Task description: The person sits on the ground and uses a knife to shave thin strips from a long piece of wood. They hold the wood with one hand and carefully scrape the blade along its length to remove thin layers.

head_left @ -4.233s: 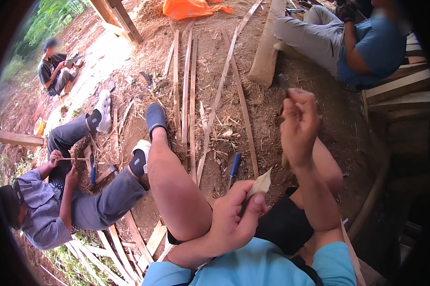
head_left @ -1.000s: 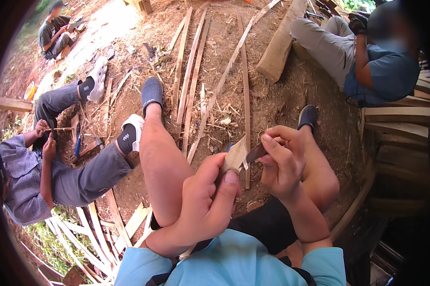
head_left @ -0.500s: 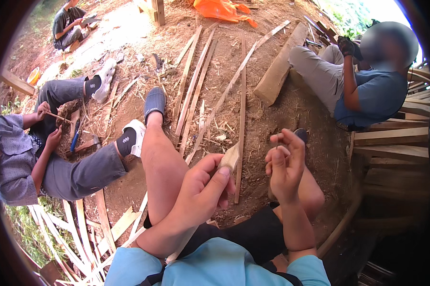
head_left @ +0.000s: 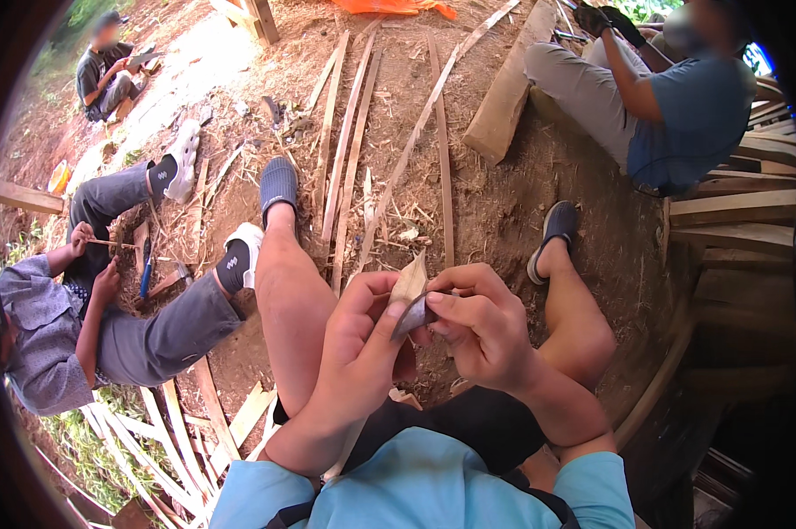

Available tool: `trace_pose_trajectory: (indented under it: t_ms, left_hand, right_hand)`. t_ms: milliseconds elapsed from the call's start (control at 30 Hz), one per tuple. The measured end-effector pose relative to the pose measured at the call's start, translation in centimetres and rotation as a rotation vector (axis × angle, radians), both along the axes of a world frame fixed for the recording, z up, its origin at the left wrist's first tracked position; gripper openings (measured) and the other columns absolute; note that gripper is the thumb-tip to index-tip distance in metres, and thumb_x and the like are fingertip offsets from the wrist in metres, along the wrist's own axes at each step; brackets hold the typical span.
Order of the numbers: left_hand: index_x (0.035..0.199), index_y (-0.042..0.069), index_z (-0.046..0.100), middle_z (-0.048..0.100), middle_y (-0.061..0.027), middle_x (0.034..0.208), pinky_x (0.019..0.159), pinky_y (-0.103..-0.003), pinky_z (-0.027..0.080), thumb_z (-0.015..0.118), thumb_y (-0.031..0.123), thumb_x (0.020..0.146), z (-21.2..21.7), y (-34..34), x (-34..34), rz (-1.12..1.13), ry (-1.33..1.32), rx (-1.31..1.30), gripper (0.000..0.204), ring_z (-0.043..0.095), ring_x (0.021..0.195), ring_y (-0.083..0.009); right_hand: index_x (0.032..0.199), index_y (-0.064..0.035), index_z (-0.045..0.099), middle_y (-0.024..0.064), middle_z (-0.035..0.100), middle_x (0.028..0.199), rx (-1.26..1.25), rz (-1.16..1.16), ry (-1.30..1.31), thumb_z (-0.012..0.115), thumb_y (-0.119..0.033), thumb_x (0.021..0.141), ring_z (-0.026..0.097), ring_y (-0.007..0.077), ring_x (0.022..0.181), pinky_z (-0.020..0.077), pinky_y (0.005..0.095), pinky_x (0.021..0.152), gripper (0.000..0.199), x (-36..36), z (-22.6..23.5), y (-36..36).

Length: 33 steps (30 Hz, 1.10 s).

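My left hand (head_left: 358, 339) is closed around a pale pointed wooden piece (head_left: 410, 279), its tip facing away from me. A pale shaft (head_left: 343, 451) shows below that wrist, over my lap; whether it belongs to the same piece is hidden. Fingers and thumb of my right hand (head_left: 486, 326) pinch a small thin grey piece with a dark edge (head_left: 413, 316), which may be sandpaper or a scrap of sheet. It lies against the wood just below the tip, beside my left thumb. Both hands meet above my lap, between my knees.
Long wooden strips (head_left: 354, 150) lie on the dirt ahead, and more strips (head_left: 177, 441) at lower left. A thick beam (head_left: 508, 88) lies ahead right. Seated people are at left (head_left: 45, 317), far left (head_left: 107, 70) and right (head_left: 680, 115). Stacked lumber (head_left: 737, 209) stands at right.
My right hand has moved left to the pointed wood and now presses the thin grey piece against it. My left hand still grips the wood. The view has shifted slightly.
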<state>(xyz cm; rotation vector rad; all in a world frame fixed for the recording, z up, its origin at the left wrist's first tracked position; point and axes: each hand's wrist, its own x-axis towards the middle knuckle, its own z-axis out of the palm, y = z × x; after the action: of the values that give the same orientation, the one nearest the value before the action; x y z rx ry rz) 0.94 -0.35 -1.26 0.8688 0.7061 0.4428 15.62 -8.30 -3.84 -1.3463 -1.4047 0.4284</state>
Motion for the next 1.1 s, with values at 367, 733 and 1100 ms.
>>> trace_pose_trajectory:
  t_ms: [367,733,1100]
  left_hand:
    - [0.115,0.004,0.044,0.06,-0.0056,0.081,0.042,-0.016,0.041,0.043,0.015,0.1,0.3,0.4,0.2,-0.013,0.031,-0.021,0.018,0.055,0.057,-0.0044]
    - [0.115,0.007,0.035,0.056,-0.0061,0.078,0.04,-0.017,0.037,0.044,0.014,0.099,0.3,0.0,0.1,-0.017,0.041,0.128,0.019,0.05,0.053,-0.0056]
    - [0.112,0.008,0.035,0.054,-0.005,0.074,0.044,-0.018,0.036,0.046,0.02,0.099,0.7,0.2,-0.1,-0.147,0.009,0.123,0.021,0.046,0.051,-0.0056]
  right_hand:
    - [0.1,-0.0025,0.064,0.0151,0.06,0.098,-0.009,0.041,-0.021,0.068,-0.003,0.081,0.063,0.0218,0.066,0.051,0.0293,0.056,0.019,1.3,0.2,0.0]
    - [0.1,-0.0042,0.064,0.0144,0.06,0.096,0.005,0.041,-0.042,0.07,0.0,0.077,0.063,0.0222,0.069,0.0509,0.0291,0.056,0.025,1.0,0.1,0.4]
    - [0.105,-0.0046,0.061,0.015,0.06,0.098,0.097,-0.179,-0.117,0.067,0.001,0.081,0.06,0.0183,0.067,0.0498,0.0256,0.057,0.025,1.7,-0.6,0.5]
